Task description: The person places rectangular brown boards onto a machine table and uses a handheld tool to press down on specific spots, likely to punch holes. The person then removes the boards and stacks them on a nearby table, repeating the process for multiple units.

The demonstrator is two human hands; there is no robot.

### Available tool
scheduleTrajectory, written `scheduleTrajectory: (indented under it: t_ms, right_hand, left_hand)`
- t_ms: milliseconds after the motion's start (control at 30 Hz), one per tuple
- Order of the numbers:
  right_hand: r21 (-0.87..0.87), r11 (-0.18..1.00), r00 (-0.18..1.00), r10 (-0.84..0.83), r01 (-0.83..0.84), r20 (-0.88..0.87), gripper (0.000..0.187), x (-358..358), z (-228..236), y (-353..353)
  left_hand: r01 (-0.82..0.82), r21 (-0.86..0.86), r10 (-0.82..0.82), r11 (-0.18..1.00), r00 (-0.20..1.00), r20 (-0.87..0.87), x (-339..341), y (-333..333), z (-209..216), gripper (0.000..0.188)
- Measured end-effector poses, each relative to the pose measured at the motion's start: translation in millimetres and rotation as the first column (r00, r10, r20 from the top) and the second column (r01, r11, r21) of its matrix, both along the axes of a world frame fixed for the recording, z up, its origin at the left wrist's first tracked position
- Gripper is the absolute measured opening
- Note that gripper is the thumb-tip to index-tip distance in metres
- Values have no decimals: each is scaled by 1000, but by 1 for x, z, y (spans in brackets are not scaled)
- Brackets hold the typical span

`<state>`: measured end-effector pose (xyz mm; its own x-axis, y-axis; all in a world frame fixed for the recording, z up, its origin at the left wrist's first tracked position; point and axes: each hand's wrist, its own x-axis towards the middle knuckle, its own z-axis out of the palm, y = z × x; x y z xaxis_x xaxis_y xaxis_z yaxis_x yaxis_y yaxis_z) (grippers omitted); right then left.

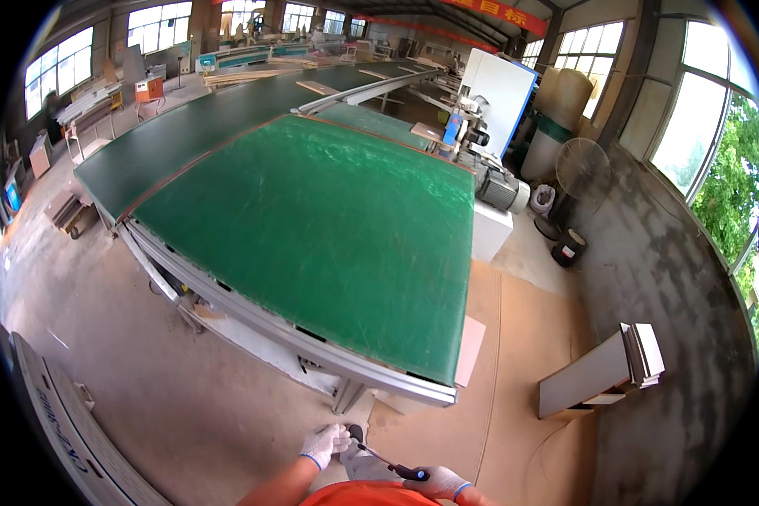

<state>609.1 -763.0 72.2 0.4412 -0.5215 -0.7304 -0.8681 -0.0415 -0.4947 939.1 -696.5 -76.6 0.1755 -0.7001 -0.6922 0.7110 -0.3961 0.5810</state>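
Observation:
At the lower edge my right hand [440, 482], in a white knit glove, is closed around the black handle of a thin-shafted tool [410, 472]. Its slender shaft slants up and left toward my left hand; the exact kind is too small to make out. My left hand [325, 444], also gloved, has its fingers curled together near the tool's far end. Whatever those fingers hold, if anything, is hidden. Both hands are in front of the near end of a wide green conveyor belt [337, 228] on a metal frame, and neither touches it.
Right of the belt are an electric motor [503, 187], a standing fan [582, 164], a black bucket [568, 248] and stacked boards [586, 379] by the wall. A brown sheet [514, 337] covers the floor there. A pale long panel [59, 422] lies lower left.

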Motion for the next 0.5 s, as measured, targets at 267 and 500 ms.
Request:
scheduleTrajectory:
  t_ms: [267,500]
  right_hand:
    - [-37,897,895,436,-441,-91,66,165,42,-116]
    - [114,788,757,614,-605,-222,63,266,41,-127]
  left_hand:
    - [-160,90,154,983,985,75,86,-25,13,32]
    - [44,175,-42,984,999,-20,170,-18,11,32]
